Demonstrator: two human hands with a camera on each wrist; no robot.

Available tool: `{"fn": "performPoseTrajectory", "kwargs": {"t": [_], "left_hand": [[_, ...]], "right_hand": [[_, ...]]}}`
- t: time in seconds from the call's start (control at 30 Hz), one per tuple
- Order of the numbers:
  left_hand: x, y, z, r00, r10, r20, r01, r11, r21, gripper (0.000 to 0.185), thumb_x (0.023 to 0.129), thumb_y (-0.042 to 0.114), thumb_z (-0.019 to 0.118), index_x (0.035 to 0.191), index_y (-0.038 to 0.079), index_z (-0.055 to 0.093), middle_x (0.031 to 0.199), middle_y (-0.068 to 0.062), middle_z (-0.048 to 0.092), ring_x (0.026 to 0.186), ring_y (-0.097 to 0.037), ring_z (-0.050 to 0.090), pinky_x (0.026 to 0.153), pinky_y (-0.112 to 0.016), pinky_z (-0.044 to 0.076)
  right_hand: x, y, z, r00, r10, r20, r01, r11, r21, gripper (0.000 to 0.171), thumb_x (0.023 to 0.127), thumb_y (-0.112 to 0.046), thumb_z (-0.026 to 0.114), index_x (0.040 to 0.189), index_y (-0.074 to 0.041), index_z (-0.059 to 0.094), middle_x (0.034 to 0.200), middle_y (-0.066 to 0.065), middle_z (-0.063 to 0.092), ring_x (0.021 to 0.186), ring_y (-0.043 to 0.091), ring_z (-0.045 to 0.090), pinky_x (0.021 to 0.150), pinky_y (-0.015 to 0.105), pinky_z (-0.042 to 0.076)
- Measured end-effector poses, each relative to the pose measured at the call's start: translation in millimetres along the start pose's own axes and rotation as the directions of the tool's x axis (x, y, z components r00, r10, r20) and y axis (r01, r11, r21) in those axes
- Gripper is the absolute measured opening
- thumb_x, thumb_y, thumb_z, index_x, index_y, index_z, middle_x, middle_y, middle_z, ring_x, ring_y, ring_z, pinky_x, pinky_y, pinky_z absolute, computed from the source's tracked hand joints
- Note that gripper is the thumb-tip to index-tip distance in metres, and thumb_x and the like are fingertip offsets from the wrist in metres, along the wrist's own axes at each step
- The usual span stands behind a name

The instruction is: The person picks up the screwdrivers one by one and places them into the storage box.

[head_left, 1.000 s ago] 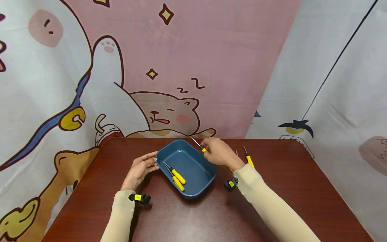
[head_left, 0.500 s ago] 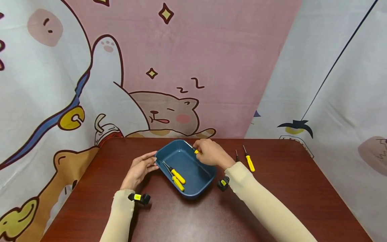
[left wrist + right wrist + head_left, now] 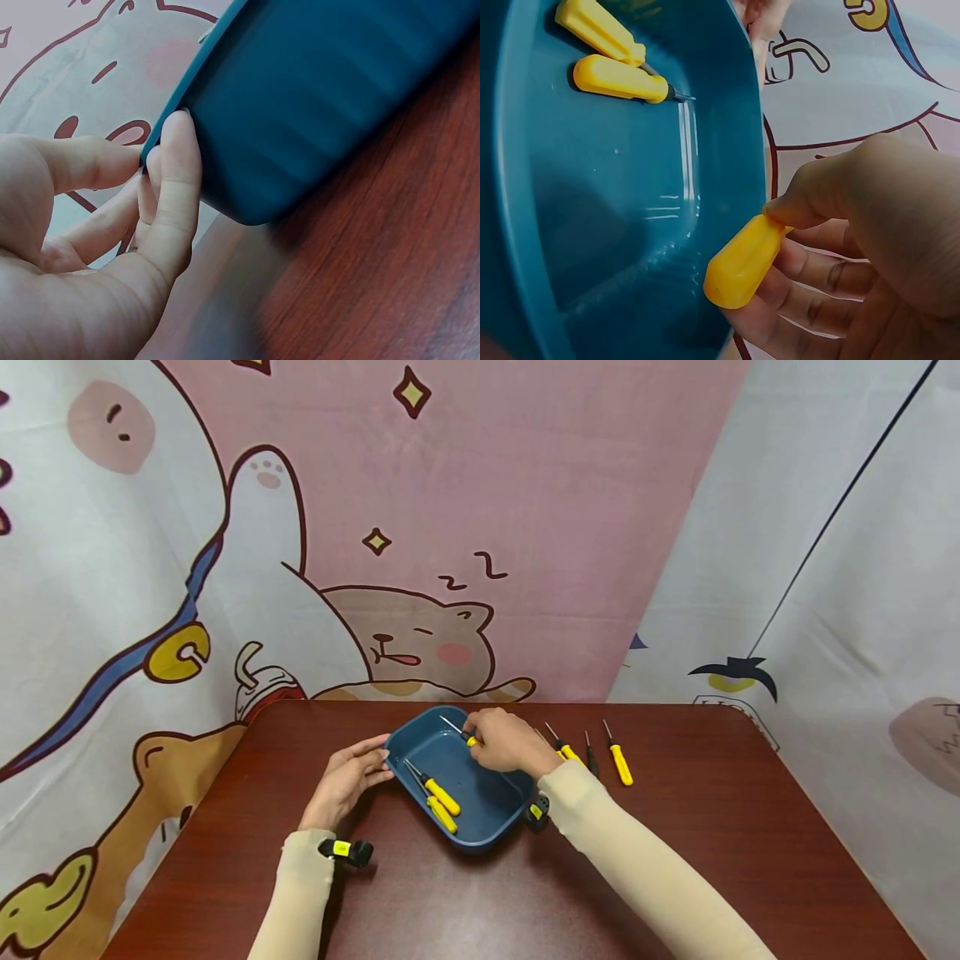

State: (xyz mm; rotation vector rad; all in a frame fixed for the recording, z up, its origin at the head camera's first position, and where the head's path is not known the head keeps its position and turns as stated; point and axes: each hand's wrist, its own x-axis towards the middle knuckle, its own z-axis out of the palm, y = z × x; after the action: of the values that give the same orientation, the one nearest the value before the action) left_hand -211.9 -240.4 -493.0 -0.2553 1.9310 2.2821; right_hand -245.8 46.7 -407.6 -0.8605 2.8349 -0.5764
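A blue plastic bin stands on the table, turned at an angle. My left hand pinches its rim at the left corner; in the left wrist view the fingers lie against the outer wall. Over the bin's far right side, my right hand holds a screwdriver by its yellow handle between thumb and fingers, the thin shaft pointing left above the bin floor. Two yellow-handled screwdrivers, one in front and one beside it, lie side by side inside the bin.
Right of the bin, several more screwdrivers lie on the brown table: one yellow, a dark one and another yellow one partly behind the right forearm. A cartoon-printed cloth hangs behind the table edge.
My right hand has moved left with the screwdriver, from the bin's right rim to over its inside. Screwdrivers behind the right forearm have come into view. The left hand has stayed put.
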Motion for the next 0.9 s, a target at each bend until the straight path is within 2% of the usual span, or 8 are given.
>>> {"fn": "performPoseTrajectory", "kwargs": {"t": [0.13,0.47,0.53,0.6,0.7,0.8,0.9], "left_hand": [[0.3,-0.5,-0.3,1.0,0.0,0.003,0.0,1.0,0.002,0.046,0.101,0.004,0.061,0.146,-0.002,0.052,0.101,-0.007,0.07,0.077,-0.011,0.067,0.075,-0.027,0.064],[0.7,0.5,0.8,1.0,0.001,-0.008,-0.001,1.0,0.009,0.045,0.101,0.004,0.061,0.145,-0.002,0.054,0.107,-0.01,0.071,0.078,-0.012,0.068,0.076,-0.028,0.064],[0.4,1.0,1.0,1.0,0.001,-0.009,-0.001,1.0,0.01,0.045,0.101,0.004,0.061,0.145,-0.001,0.054,0.106,-0.01,0.07,0.078,-0.012,0.068,0.076,-0.028,0.064],[0.1,1.4,1.2,1.0,0.0,-0.011,0.0,1.0,0.01,0.045,0.101,0.004,0.061,0.145,-0.001,0.054,0.105,-0.009,0.07,0.078,-0.012,0.068,0.076,-0.028,0.064],[-0.1,1.7,1.3,1.0,0.0,-0.009,0.0,1.0,0.009,0.045,0.101,0.004,0.061,0.145,-0.001,0.054,0.102,-0.008,0.07,0.078,-0.012,0.068,0.076,-0.028,0.064],[0.3,1.0,0.8,1.0,0.003,-0.005,-0.003,1.0,0.007,0.045,0.101,0.004,0.061,0.145,-0.001,0.054,0.101,-0.007,0.07,0.078,-0.011,0.068,0.076,-0.028,0.064],[0.6,0.0,0.1,1.0,0.004,-0.002,-0.004,1.0,-0.001,0.045,0.1,0.004,0.062,0.145,-0.002,0.054,0.1,-0.007,0.071,0.077,-0.011,0.067,0.075,-0.027,0.064]], "right_hand": [[4,-2,5,1.0,-0.008,0.03,0.008,1.0,0.009,0.036,0.092,-0.014,0.07,0.127,-0.009,0.069,0.07,-0.001,0.055,0.053,0.011,0.049,0.048,0.022,0.037],[15,-7,15,0.994,-0.042,0.098,0.04,0.999,0.023,0.037,0.094,-0.015,0.069,0.13,-0.007,0.068,0.058,-0.004,0.045,0.045,0.009,0.046,0.044,0.019,0.038],[17,-9,17,0.993,-0.048,0.107,0.047,0.999,0.014,0.037,0.094,-0.015,0.069,0.13,-0.007,0.068,0.059,-0.003,0.047,0.045,0.009,0.046,0.044,0.019,0.038],[19,-11,19,0.992,-0.047,0.116,0.046,0.999,0.007,0.038,0.094,-0.015,0.069,0.131,-0.007,0.068,0.066,-0.002,0.055,0.045,0.009,0.047,0.044,0.019,0.04],[22,-13,22,0.991,-0.034,0.129,0.033,0.999,0.01,0.039,0.094,-0.015,0.071,0.132,-0.007,0.068,0.09,0.003,0.066,0.051,0.01,0.052,0.047,0.019,0.045],[25,-15,26,0.99,-0.027,0.14,0.028,1.0,-0.004,0.039,0.094,-0.015,0.071,0.132,-0.007,0.067,0.115,0.006,0.069,0.059,0.01,0.058,0.053,0.019,0.05],[27,-16,30,0.989,-0.025,0.149,0.03,0.999,-0.032,0.039,0.094,-0.016,0.07,0.132,-0.008,0.068,0.125,0.007,0.07,0.065,0.01,0.059,0.057,0.019,0.051]]}}
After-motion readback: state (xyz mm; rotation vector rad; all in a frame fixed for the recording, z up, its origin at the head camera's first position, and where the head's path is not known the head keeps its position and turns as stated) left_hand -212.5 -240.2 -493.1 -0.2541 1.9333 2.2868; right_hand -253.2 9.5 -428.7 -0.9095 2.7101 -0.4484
